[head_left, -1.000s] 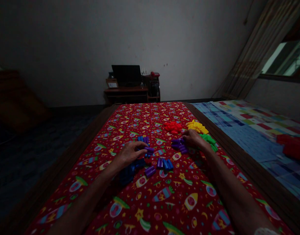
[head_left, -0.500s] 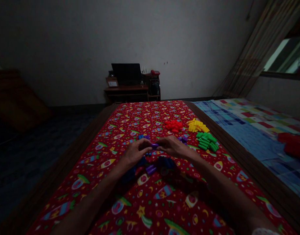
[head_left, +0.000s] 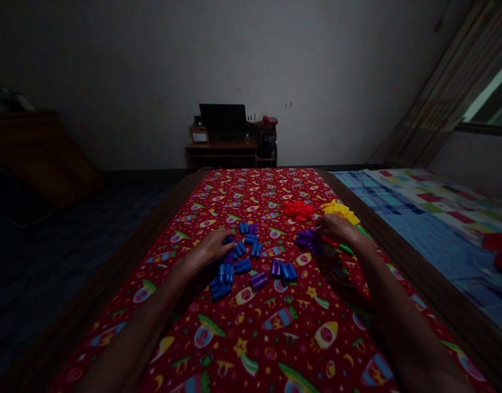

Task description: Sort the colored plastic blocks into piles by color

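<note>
Small plastic pieces lie sorted by colour on a red rocket-print cloth (head_left: 275,338). My left hand (head_left: 210,250) lies flat with its fingers stretched out, the tips touching a loose mix of blue and purple pieces (head_left: 234,267). My right hand (head_left: 336,226) reaches to the purple pile (head_left: 306,240), its fingers curled down on a purple piece there. Beyond it lie a red pile (head_left: 299,209) and a yellow pile (head_left: 341,210). My right wrist hides most of the green pieces (head_left: 347,249).
A dark wooden border (head_left: 398,245) frames the cloth, with a blue patchwork sheet (head_left: 418,218) and something red (head_left: 498,248) to the right. A low desk with a dark monitor (head_left: 224,123) stands at the far wall. The floor on the left is dark.
Half a second ago both hands met over a purple piece in the middle. My right hand has since gone right to the purple pile, and my left hand has dropped onto the blue pieces.
</note>
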Demonstrator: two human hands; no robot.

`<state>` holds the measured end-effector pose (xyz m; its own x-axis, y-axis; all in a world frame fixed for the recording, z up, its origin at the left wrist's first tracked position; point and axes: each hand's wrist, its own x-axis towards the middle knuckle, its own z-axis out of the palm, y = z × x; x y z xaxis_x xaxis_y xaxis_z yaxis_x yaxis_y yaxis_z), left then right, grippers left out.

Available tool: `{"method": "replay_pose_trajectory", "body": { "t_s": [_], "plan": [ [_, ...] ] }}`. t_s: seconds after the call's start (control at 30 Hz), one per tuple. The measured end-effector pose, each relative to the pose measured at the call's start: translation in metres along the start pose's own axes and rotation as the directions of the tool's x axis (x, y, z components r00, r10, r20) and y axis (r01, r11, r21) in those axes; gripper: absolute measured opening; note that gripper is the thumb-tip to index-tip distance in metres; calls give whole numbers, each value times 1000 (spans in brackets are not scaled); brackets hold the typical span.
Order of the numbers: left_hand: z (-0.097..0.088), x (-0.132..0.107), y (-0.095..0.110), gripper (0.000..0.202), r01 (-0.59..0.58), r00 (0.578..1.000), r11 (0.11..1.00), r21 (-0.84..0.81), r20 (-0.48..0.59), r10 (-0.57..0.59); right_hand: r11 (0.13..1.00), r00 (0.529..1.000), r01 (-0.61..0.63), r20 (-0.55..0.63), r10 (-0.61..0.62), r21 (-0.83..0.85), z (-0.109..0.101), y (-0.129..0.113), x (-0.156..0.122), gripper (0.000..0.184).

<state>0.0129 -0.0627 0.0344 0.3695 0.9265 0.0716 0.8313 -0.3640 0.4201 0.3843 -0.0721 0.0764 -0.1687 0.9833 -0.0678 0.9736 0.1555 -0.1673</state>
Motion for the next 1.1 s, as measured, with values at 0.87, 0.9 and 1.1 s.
{"method": "replay_pose_trajectory", "body": {
  "t_s": [0.87, 0.9, 1.1],
  "plan": [
    [-12, -14, 50, 36, -27, 996, 902, -431, 67, 62, 763, 850, 523, -302, -432, 380, 48, -104, -20, 32],
    [-18, -15, 44, 34, -25, 999, 942, -333, 34, 39, 805, 867, 493, -254, -428, 330, 40, -98, -19, 28],
    [-33, -23, -5, 24, 103, 994, 994, 47, 23, -105, 954, 953, 299, -36, -300, -30, 13, -66, -16, 19]
  ]
}}
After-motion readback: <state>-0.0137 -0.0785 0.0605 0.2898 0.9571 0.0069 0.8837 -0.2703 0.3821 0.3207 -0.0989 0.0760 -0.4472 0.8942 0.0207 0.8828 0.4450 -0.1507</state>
